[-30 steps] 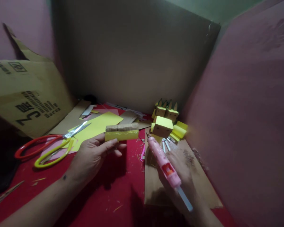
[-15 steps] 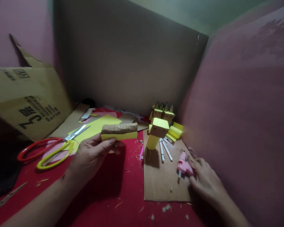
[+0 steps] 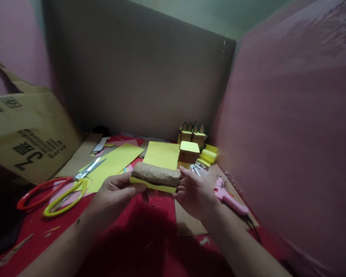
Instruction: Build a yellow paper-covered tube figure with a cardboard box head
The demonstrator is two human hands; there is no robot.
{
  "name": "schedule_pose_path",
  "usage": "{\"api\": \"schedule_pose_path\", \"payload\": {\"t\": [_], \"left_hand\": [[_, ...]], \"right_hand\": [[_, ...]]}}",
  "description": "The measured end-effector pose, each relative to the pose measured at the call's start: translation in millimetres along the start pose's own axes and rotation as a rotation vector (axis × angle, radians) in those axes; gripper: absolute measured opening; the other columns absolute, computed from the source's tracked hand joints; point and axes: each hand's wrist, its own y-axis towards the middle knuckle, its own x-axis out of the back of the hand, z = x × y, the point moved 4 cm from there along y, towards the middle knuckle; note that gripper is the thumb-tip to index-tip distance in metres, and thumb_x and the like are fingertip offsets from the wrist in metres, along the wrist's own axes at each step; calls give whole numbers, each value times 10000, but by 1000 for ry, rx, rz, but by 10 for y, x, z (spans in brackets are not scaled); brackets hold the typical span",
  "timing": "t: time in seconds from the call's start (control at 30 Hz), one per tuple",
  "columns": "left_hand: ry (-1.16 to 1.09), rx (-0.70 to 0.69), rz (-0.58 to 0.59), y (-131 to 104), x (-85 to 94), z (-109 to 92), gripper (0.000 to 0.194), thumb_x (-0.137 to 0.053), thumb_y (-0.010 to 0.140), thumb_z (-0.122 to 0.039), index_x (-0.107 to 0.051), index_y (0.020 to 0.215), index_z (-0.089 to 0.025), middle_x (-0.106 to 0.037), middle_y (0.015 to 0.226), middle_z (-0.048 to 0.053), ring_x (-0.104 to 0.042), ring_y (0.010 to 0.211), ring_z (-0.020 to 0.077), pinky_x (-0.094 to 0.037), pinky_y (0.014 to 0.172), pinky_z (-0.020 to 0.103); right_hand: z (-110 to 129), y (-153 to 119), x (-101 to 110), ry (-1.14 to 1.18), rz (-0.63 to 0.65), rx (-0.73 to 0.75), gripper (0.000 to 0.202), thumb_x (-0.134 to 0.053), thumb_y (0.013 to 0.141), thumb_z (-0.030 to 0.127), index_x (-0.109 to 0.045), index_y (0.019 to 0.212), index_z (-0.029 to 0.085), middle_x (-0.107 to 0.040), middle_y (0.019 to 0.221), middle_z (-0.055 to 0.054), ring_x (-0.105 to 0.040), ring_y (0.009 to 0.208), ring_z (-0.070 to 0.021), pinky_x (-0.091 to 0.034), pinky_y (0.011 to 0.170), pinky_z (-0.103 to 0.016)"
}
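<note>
Head view: gone from the pink glue gun (image 3: 230,201), now holding the right end of the brown roll (image 3: 155,175) with the right hand (image 3: 197,192). Left end held by the left hand (image 3: 115,192), thumb over the yellow strip (image 3: 155,186) along the near side. Each grip narrow, closed about an end; cannot tell how firmly on the right. Raised in front of the body, close to level, above the red worktop (image 3: 161,231). Newly in sight just beyond the roll: a broad yellow sheet (image 3: 161,154), any join with the strip hidden. Gun left lying on the cardboard sheet (image 3: 188,222), beside the right forearm (image 3: 236,240). Likely meaning for the work: gluing paused, two-handed control of roll and paper gained, probably steadier than one end alone.
</note>
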Motion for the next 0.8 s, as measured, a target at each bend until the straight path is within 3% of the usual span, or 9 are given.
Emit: {"api": "schedule_pose_path", "payload": {"t": [0.1,0.17,0.27,0.4,0.53,0.8], "left_hand": [[56,-34,-40,20,16,-31,95,-758,731,-231,-770,647,-187,-731,685,51,-646,669,162,-538,638,219],[52,-50,-43,31,20,-32,79,-763,718,-231,-773,659,-179,-730,680,60,-644,654,167,-537,616,225],[1,-63,-22,36,16,-18,92,-786,701,-257,-783,695,-166,-728,664,68,-640,618,172,-545,579,239],[-67,-67,-45,31,20,-25,121,-825,669,-262,-784,694,-151,-728,663,67,-637,611,162,-555,577,232],[-90,-35,-85,39,29,-32,176,-847,654,-286,-776,703,-132,-720,672,67,-630,602,159,-557,547,234],[-75,35,-156,69,75,16,249,-853,646,-317,-773,753,-108,-732,643,78,-637,537,154,-541,476,217]], "right_hand": [[-121,34,-45,313,107,-148,172,-495,826,265,-537,667,216,-419,529,49,-324,410,-89,-374,396,-200],[-185,41,-110,553,200,-245,67,-565,761,230,-623,776,200,-549,600,14,-453,481,-104,-440,469,-216],[-228,50,-215,725,260,-327,221,-644,715,187,-689,932,181,-709,819,-56,-647,746,-175,-536,660,-281],[-233,59,-328,825,260,-394,230,-717,678,152,-721,909,152,-753,963,-100,-676,1029,-254,-546,862,-336],[-252,76,-387,882,325,-395,246,-704,705,146,-728,949,164,-758,1060,-98,-638,1165,-286,-519,977,-400],[-352,178,-407,832,288,-378,312,-753,634,94,-757,931,187,-790,974,-47,-714,1000,-234,-534,929,-349]]}}
